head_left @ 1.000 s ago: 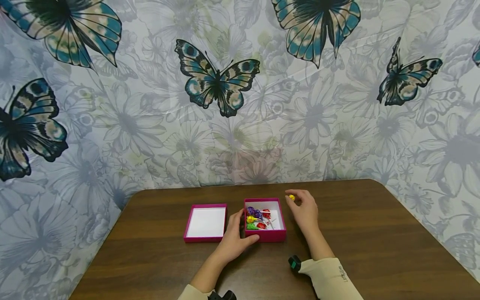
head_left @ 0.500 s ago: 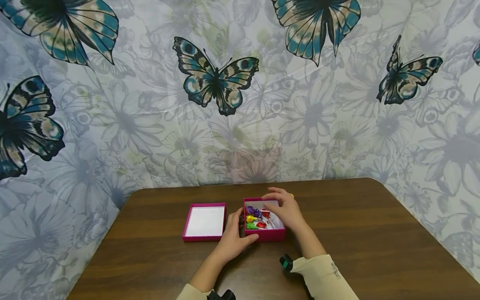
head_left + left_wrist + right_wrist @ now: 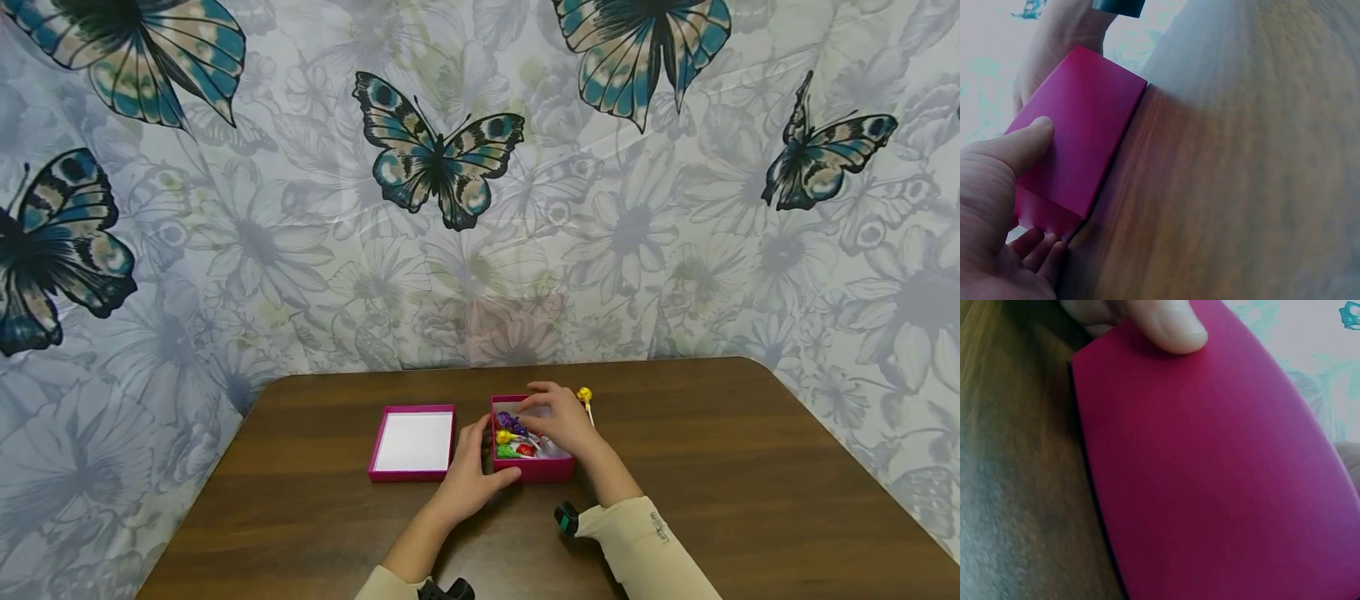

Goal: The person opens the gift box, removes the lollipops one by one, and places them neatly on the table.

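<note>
On a brown wooden counter, the left hand holds a pink box, its fingers along the left side and its thumb at the front. The right hand reaches over the box, fingers bent above the opening. Inside lie purple sweets, a yellow sweet, a green sweet and a red sweet. A yellow lollipop lies just beyond the right hand. A shallow pink-edged tray, white inside, sits left of the left hand. Behind hangs a pale floral backdrop with blue-and-cream butterflies.
</note>
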